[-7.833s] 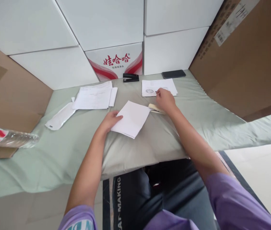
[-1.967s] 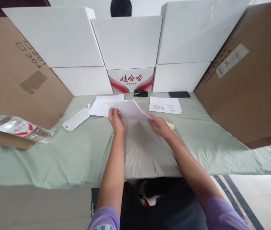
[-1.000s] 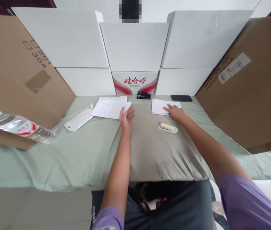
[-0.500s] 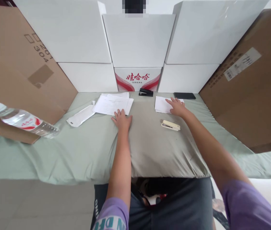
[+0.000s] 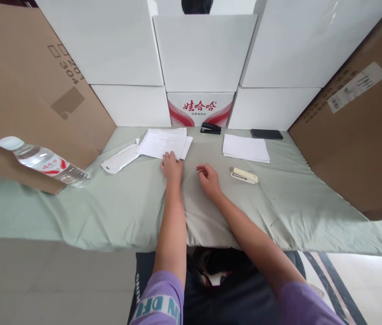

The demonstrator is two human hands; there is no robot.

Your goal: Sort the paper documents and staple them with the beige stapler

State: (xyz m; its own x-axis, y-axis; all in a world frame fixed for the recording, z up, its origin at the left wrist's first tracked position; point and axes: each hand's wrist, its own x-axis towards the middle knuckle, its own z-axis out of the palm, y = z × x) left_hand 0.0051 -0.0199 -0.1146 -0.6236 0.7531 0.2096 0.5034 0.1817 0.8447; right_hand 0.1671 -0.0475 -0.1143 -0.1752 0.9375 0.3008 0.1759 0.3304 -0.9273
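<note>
On cloth, left hand [image 5: 171, 165] flat, right hand [image 5: 209, 179] curled

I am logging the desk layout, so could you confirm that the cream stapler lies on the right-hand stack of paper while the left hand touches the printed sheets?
Not quite: in the head view the cream stapler lies on the green cloth, in front of the right-hand stack of paper and apart from it. The left hand does touch the printed sheets.
</note>
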